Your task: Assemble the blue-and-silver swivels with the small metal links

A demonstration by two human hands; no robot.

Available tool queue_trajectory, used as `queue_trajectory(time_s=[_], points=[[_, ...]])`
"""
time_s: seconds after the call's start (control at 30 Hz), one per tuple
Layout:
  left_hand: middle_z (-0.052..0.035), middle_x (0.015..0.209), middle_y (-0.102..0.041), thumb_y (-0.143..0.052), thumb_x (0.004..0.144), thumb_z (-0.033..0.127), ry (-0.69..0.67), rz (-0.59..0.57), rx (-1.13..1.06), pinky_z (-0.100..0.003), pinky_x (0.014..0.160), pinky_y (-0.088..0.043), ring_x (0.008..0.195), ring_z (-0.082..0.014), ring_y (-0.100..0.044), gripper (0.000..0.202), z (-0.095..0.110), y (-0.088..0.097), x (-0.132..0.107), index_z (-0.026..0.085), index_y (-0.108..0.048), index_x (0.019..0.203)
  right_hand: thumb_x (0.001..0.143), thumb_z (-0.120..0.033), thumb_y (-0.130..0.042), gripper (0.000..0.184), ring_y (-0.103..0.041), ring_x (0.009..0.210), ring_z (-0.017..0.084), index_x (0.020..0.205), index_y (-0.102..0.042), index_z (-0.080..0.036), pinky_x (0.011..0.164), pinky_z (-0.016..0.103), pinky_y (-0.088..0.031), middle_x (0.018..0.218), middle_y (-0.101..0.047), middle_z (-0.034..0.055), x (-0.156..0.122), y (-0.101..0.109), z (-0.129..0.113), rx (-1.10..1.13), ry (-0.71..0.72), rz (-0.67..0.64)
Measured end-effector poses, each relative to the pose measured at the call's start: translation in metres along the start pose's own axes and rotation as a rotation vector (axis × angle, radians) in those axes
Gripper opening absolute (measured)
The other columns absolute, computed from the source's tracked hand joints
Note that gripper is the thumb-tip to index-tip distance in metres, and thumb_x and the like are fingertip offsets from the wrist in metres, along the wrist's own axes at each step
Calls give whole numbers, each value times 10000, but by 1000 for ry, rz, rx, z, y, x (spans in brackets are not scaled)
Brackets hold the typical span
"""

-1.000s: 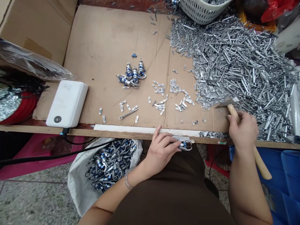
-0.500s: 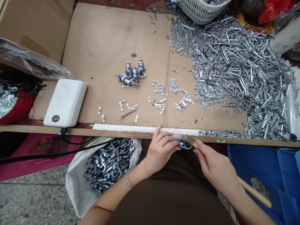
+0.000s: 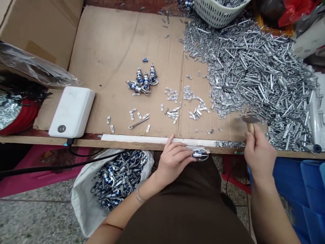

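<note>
My left hand (image 3: 175,157) rests at the table's front edge, its fingers closed on a small blue-and-silver metal assembly (image 3: 200,155) with a curved bright arm. Part of that piece is hidden under my fingertips. To the right, my right hand (image 3: 260,152) grips the wooden handle of a hammer (image 3: 251,119), its head raised over the cardboard. Farther back on the cardboard lie several similar blue-and-silver assemblies (image 3: 146,80) beside a small blue part (image 3: 145,60). Flat silver link plates (image 3: 172,115) and an eye bolt (image 3: 138,123) are scattered between them and the edge.
A large heap of silver metal parts (image 3: 254,67) covers the right side, below a white basket (image 3: 218,13). On the left stand a white power bank (image 3: 71,112) with a cable and a cardboard box (image 3: 43,30). A white sack (image 3: 81,203) of assemblies hangs below the edge.
My right hand has moved right and up with the hammer, away from the assembly. My left hand stays in place, holding the blue-and-silver piece.
</note>
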State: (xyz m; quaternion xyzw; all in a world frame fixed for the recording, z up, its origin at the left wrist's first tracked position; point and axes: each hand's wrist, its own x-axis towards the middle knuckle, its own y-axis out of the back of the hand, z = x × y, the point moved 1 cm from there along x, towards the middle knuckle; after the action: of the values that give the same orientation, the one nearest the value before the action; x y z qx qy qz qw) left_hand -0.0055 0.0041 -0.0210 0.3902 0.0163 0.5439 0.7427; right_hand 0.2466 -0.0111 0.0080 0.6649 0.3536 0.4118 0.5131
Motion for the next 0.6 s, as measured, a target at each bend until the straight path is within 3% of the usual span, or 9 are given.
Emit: queue_trajectory(time_s=[0.2, 0.37, 0.5, 0.6], points=[[17, 747, -685, -628, 790, 251, 59, 40, -4, -474, 1025, -335, 785, -137, -611, 83, -3, 6, -1, 201, -629, 857, 861, -358, -336, 442, -484, 893, 311, 1206, -533, -165, 715, 452, -378, 915, -558, 166, 39, -30, 19, -36, 64, 140], [10, 782, -676, -626, 785, 211, 54, 19, 10, -422, 967, -404, 789, -140, -610, 94, -9, 41, -24, 211, -620, 878, 819, -380, -430, 430, -440, 974, 330, 1181, -537, -173, 784, 506, -336, 1054, -527, 167, 46, -22, -11, 86, 73, 174], [-2, 749, -663, -592, 801, 240, 110, -21, 294, -326, 776, -471, 710, -151, -604, 53, -25, 79, -64, 206, -624, 827, 822, -320, -452, 256, -512, 871, 235, 958, -632, -199, 786, 387, -373, 914, -626, 77, 58, -21, -54, 342, 254, -53], [-41, 704, -654, -477, 850, 374, 283, -148, 595, -363, 661, -463, 673, -218, -602, 263, -39, 100, -92, 187, -632, 751, 796, -316, -495, 183, -516, 827, 220, 802, -636, -198, 768, 362, -361, 832, -641, 51, 70, -29, -78, 343, 310, -192]])
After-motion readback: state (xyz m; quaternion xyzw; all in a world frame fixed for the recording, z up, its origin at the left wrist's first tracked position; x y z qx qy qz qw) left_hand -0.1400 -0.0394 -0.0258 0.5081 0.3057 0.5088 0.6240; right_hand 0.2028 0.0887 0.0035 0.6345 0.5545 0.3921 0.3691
